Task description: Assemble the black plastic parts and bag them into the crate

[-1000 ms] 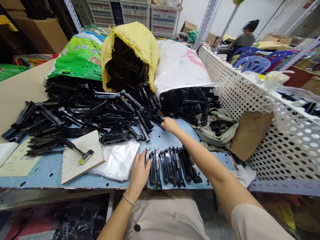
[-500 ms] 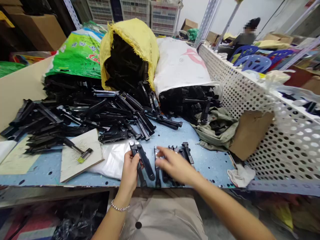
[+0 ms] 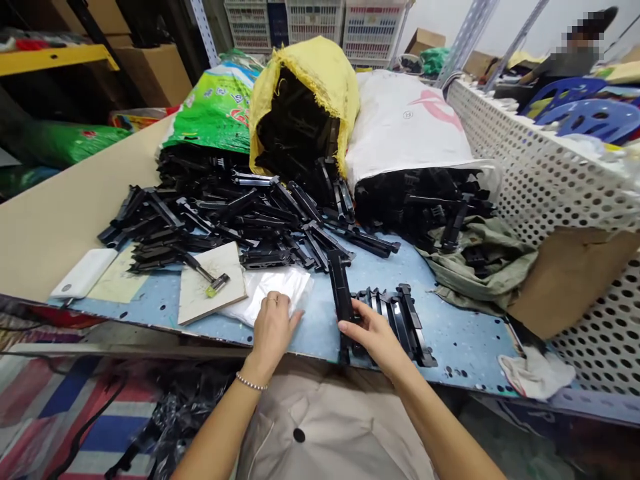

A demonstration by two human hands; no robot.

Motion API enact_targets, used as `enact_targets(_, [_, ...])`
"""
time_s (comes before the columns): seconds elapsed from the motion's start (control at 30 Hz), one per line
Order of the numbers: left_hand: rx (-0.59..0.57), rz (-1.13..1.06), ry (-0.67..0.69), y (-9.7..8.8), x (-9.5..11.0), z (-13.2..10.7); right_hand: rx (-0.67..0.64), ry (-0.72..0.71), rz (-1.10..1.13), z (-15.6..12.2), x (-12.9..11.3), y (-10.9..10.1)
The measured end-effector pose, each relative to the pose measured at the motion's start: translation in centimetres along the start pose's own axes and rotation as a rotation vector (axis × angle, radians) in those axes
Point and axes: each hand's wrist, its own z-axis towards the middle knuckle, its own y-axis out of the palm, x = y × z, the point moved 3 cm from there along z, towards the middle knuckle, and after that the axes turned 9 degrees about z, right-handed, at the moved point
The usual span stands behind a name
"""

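Note:
My right hand (image 3: 374, 335) grips a long black plastic part (image 3: 341, 288) between thumb and fingers, tilted up at the left end of a row of similar black parts (image 3: 400, 320) near the table's front edge. My left hand (image 3: 274, 328) rests on a stack of clear plastic bags (image 3: 260, 288), its thumb apart from the fingers and no black part in it. Left of it, a small tool with a dark handle and metal head (image 3: 216, 283) lies on a pale square board (image 3: 200, 298). Behind both hands spreads a heap of loose black parts (image 3: 235, 220).
A green sack (image 3: 213, 107), a yellow sack (image 3: 320, 73) and a white sack (image 3: 395, 127) spill black parts along the back. A perforated white panel (image 3: 530, 160) borders the right, with cardboard (image 3: 570, 280) and a grey-green cloth (image 3: 480, 280) before it. A white device (image 3: 84, 273) lies left.
My left hand has let go of the black parts it held and moved onto the plastic bags. My right hand now holds a black part at the row. The view has turned left.

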Motion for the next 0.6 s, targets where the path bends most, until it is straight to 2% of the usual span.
enact_targets(0.07, [-0.079, 0.057, 0.055, 0.7, -0.8, 0.5, -0.03, 0.014, 0.123, 0.4, -0.2, 0.9])
enact_targets(0.13, [-0.127, 0.02, 0.075, 1.0, -1.2, 0.7, -0.037, 0.031, 0.191, 0.6, 0.0, 1.8])
enact_targets(0.27, [-0.076, 0.006, 0.045, 0.6, -0.9, 0.4, -0.109, 0.113, 0.328, 1.1, 0.7, 3.2])
enact_targets(0.33, [-0.089, -0.064, -0.018, 0.5, -0.9, 0.2, -0.135, 0.149, 0.393, 1.4, 1.0, 3.7])
enact_targets(0.47, [-0.208, -0.466, -0.262, 0.5, -2.8, 1.2, -0.133, 0.187, 0.462, 1.7, 0.8, 4.0])
enact_targets(0.6, [-0.255, -0.665, -0.353, 0.6, -4.7, 2.2, -0.205, 0.238, 0.508, 1.9, 0.2, 4.8])
